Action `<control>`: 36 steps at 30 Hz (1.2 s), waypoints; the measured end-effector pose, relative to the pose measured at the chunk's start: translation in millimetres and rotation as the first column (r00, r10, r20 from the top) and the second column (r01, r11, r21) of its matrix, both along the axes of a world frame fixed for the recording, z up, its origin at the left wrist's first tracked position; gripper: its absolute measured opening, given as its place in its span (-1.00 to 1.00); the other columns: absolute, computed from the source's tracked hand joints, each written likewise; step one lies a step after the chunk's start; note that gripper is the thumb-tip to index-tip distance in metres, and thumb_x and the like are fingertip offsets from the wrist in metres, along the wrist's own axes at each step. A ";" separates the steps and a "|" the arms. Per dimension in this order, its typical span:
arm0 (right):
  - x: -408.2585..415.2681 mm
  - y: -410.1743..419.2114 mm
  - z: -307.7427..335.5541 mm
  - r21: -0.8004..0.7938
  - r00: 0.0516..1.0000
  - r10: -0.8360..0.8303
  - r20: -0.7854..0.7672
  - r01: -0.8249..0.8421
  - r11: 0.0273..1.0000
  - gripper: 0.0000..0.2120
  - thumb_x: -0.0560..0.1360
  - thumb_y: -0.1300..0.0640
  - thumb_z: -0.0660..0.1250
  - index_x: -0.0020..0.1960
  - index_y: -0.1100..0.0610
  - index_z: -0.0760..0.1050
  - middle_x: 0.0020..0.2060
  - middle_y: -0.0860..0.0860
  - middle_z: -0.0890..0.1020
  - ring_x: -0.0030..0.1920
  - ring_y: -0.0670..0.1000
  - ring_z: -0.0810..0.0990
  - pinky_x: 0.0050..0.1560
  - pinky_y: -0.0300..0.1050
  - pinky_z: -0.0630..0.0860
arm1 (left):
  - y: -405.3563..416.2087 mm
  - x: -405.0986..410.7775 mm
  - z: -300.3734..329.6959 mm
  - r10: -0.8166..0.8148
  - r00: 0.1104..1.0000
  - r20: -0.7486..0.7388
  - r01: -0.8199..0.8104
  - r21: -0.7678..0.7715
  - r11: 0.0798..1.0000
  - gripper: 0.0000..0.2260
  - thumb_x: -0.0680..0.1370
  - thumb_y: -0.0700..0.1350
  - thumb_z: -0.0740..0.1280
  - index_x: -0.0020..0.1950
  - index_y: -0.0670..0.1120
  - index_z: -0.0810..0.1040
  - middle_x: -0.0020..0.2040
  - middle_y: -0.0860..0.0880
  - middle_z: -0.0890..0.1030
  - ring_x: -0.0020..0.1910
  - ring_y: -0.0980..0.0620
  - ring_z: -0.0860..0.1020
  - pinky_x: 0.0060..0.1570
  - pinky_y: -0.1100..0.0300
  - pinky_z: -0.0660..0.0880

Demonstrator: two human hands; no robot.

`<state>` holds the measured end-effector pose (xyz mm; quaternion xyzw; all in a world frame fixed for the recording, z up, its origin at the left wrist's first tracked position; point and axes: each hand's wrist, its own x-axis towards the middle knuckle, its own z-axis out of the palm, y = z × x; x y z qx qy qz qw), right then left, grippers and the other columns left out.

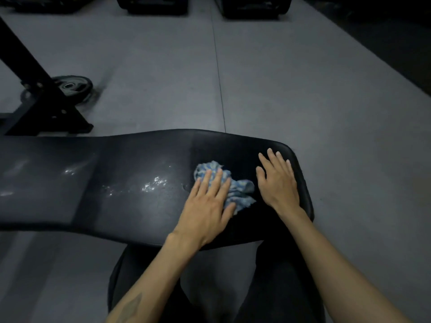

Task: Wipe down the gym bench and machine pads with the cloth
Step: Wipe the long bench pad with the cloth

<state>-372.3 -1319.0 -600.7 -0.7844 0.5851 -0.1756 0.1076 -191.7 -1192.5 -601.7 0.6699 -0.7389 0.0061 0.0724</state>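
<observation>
Cloth [229,186] lay bunched on the bench pad [130,199], near its right end, under the left hand [207,206].

The left hand pressed flat on the cloth, fingers straight and spread, grasping nothing. The right hand [278,183] rested just beside the cloth, palm down on the pad's right end, fingers extended and released. Wet, glinting patches marked the pad toward its middle and left end. Beyond the pad's far edge stood a black frame [39,94], with a weight plate [70,86] on the grey floor [303,78].
</observation>
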 end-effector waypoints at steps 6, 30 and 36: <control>0.1 -0.7 -1.0 -0.009 1.000 -0.003 -0.001 0.003 1.000 -0.53 0.69 0.00 0.09 0.58 0.05 0.26 0.61 0.04 0.18 0.62 0.05 0.04 0.61 0.08 -0.08 | 20.9 -24.6 -0.9 -0.104 0.994 -0.017 0.105 0.028 0.994 -0.40 0.68 0.21 0.00 0.65 -0.07 0.16 0.67 -0.11 0.09 0.66 -0.16 -0.02 0.60 -0.16 0.08; 56.2 20.4 8.3 -0.034 0.993 0.122 -0.010 -0.122 0.992 -0.59 0.65 0.04 0.19 0.47 0.11 0.43 0.51 0.11 0.37 0.55 0.13 0.25 0.56 0.11 0.12 | 86.0 23.9 -6.3 -0.064 0.995 0.081 0.070 -0.072 0.995 -0.51 0.72 0.15 0.02 0.63 0.01 0.26 0.65 0.00 0.20 0.65 -0.05 0.08 0.58 -0.03 0.10; 70.8 28.7 0.5 -0.037 0.997 0.077 -0.030 -0.078 0.996 -0.52 0.67 -0.03 0.09 0.55 0.07 0.30 0.57 0.09 0.26 0.60 0.11 0.11 0.60 0.14 -0.02 | 98.6 5.7 -10.6 0.307 0.948 -0.090 -0.316 -0.122 0.941 -0.51 0.69 0.10 0.07 0.59 -0.02 0.33 0.63 -0.05 0.26 0.64 -0.11 0.14 0.54 -0.13 0.18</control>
